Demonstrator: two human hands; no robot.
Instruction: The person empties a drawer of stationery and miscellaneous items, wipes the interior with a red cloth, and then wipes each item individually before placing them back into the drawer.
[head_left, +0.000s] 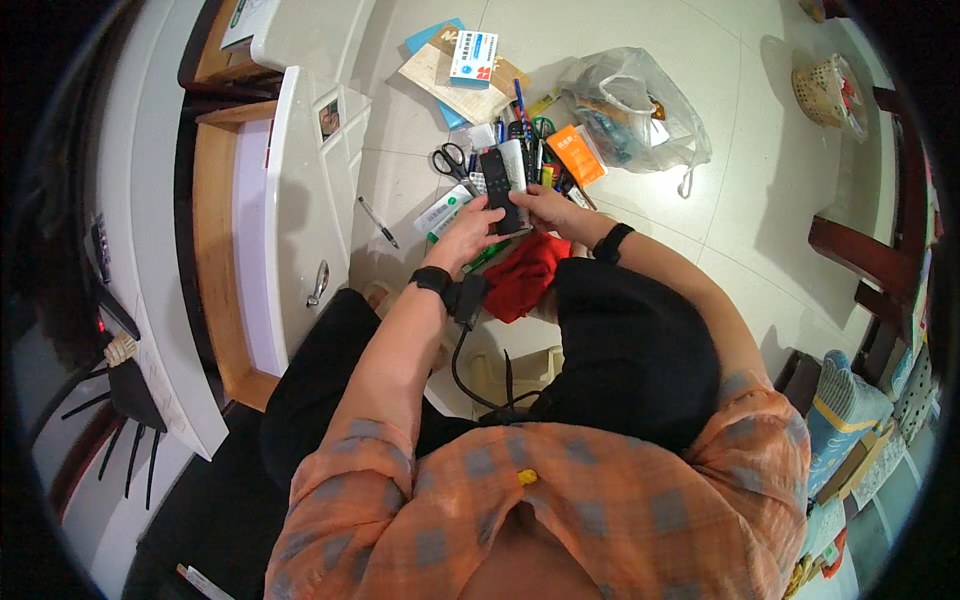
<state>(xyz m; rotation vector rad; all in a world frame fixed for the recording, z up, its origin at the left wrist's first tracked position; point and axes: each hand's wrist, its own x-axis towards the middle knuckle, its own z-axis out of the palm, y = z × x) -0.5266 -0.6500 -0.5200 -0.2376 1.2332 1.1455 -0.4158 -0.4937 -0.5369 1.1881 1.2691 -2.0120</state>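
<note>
My left hand (472, 229) and my right hand (544, 206) together hold a black remote control (496, 184). A pale, wrapped-looking long item (514, 165) lies right alongside the remote, partly under my right fingers. Beneath and beyond my hands is a pile of pens, more remotes and small items on the floor. Black-handled scissors (451, 162) lie at the pile's left, and an orange packet (576, 155) at its right. A red cloth (528, 277) lies just below my hands. A single pen (378, 223) rests apart to the left.
An open wooden drawer (274, 225) with a white front stands at the left. A medicine box (474, 58) sits on books (450, 79) beyond the pile. A clear plastic bag (637, 105) with things inside is at the upper right, a dotted basket (821, 90) farther right.
</note>
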